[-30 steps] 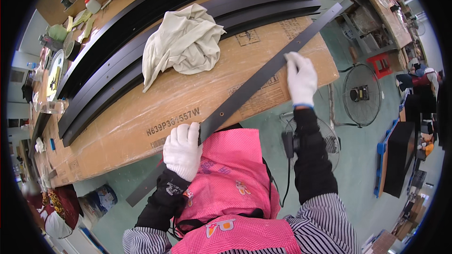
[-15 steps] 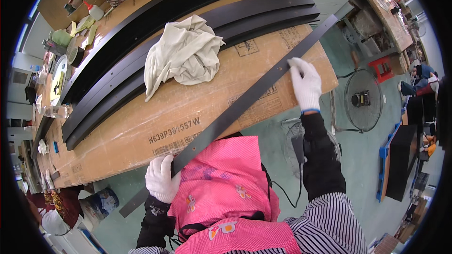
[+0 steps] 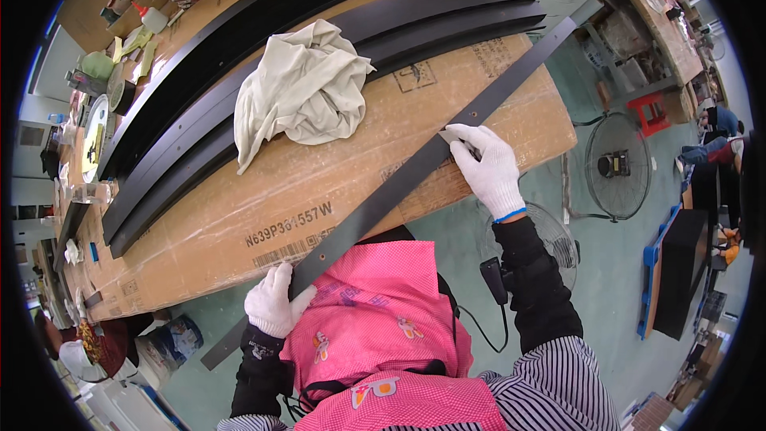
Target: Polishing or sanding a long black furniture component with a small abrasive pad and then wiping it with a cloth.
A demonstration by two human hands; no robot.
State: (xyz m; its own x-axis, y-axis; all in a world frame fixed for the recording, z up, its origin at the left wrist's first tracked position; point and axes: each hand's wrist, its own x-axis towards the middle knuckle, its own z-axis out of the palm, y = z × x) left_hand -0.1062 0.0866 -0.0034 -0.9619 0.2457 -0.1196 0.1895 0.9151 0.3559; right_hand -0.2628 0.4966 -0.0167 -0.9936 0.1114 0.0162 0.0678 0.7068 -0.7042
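Note:
A long, dark grey flat strip (image 3: pixel 383 191) with small holes runs diagonally from beside my left hip to the table's far right. My left hand (image 3: pixel 275 301), in a white knit glove, grips it near its lower end, above the pink apron (image 3: pixel 367 311). My right hand (image 3: pixel 488 169), gloved too, is closed against the strip's upper half. Under its fingertips shows the corner of a small pale piece (image 3: pixel 446 136), pressed on the strip; its kind is hard to make out. A crumpled off-white cloth (image 3: pixel 303 88) lies beyond the strip.
Cardboard (image 3: pixel 199 263) covers the table. Several dark curved strips (image 3: pixel 183 124) lie along its far side, near a glue bottle (image 3: pixel 153 19). Right of the table stand a floor fan (image 3: pixel 614 164) and a red stool (image 3: pixel 648 114). Another person (image 3: pixel 96 355) is at the lower left.
My right hand has slid down along the strip, toward my body, and turned; the pale corner now shows at its fingertips. My left hand keeps its hold, nearly still.

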